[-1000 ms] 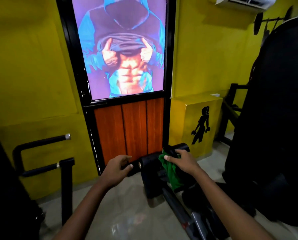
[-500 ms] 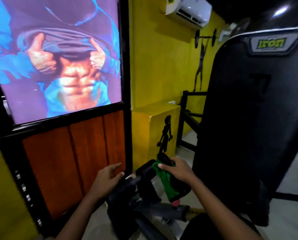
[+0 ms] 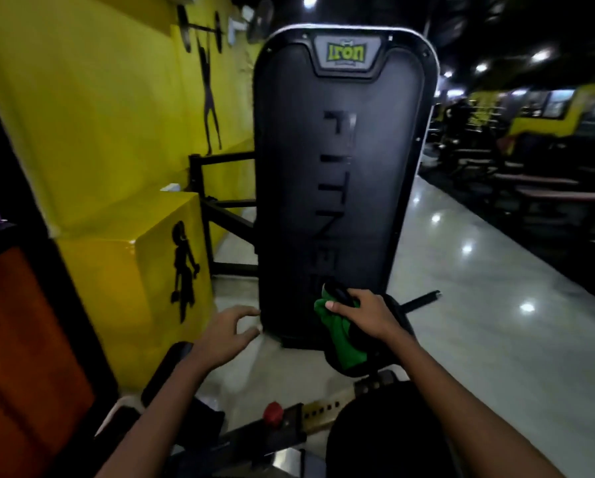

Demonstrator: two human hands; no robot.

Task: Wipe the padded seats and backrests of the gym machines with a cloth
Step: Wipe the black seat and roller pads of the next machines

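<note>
Right under you there's a dark padded seat (image 3: 385, 429), cut off by the bottom edge, so you only get its front part. Just left of it sits a metal adjustment bar (image 3: 309, 414) with a row of holes and a red knob (image 3: 273, 410) on it. A dark roller pad (image 3: 166, 369) lies partly behind your left forearm, hard to read in the dim light.

Your left hand (image 3: 225, 334) hangs over the floor with its fingers (image 3: 246, 312) spread and relaxed, grasping nothing; the tips are close to the lower left edge of the big panel, and you can't tell if they touch it. Your right hand (image 3: 365, 313) has its fingers curled over the green cloth (image 3: 340, 336), holding it against a black roller pad (image 3: 339, 291) near the foot of that panel. The cloth hangs down below your hand and most of the pad is covered, so its shape is a guess.

The tall black panel (image 3: 337, 174) stands upright straight ahead, with an "Iron" badge (image 3: 346, 53) on top and letters running down that your hand partly hides. The floor (image 3: 461, 305) is pale glossy tile throwing back ceiling lights. To the left there's a yellow box (image 3: 130, 277) with a black figure on it, then a black metal frame (image 3: 220, 208), then the yellow wall (image 3: 99, 98) with a weightlifter silhouette (image 3: 208, 81). An orange door panel (image 3: 19, 339) is cut off at the left edge. Far right, the rest of the gym is dark and blurry.
</note>
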